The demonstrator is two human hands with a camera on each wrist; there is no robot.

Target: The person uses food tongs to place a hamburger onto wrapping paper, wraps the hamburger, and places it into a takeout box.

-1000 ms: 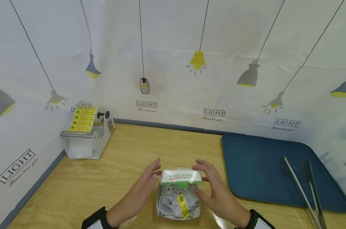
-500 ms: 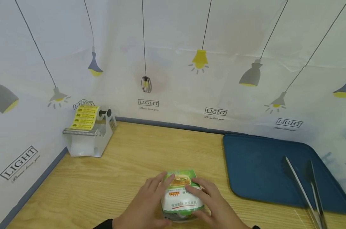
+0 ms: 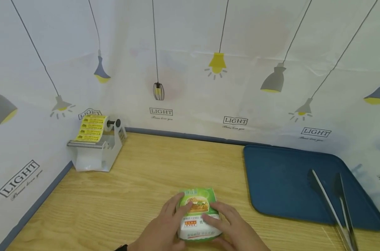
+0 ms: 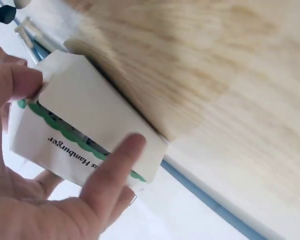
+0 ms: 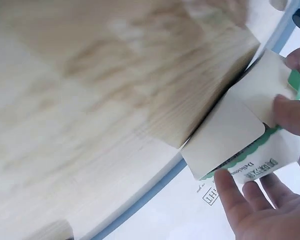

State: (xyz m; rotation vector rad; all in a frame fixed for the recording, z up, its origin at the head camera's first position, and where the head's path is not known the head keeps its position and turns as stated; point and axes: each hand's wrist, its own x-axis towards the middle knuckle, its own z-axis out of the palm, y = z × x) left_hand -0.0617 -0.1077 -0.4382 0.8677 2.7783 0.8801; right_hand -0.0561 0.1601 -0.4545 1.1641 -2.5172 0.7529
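A closed paper hamburger box [image 3: 198, 205], green and white with a burger picture on its lid, sits on the wooden table. My left hand [image 3: 163, 225] holds its left side, fingers over the lid's edge. From the other side my right hand [image 3: 235, 225] holds it too, fingertips on the lid and thumb low at the front. In the left wrist view a finger lies along the white side wall of the box [image 4: 90, 102], and the thumb is at a corner. A narrow gap under the lid's scalloped green edge shows in the right wrist view of the box [image 5: 225, 132].
A blue tray [image 3: 277, 181] lies to the right, with metal tongs [image 3: 326, 198] resting across it. At the back left stands a label dispenser [image 3: 92, 146] with a roll of yellow labels [image 3: 90, 129]. A lamp-patterned sheet [image 3: 190, 69] lines the walls.
The lid of the hamburger box has come down over the wrapped contents with the yellow label. Both hands have moved in from beside the lid onto the box's sides and top.
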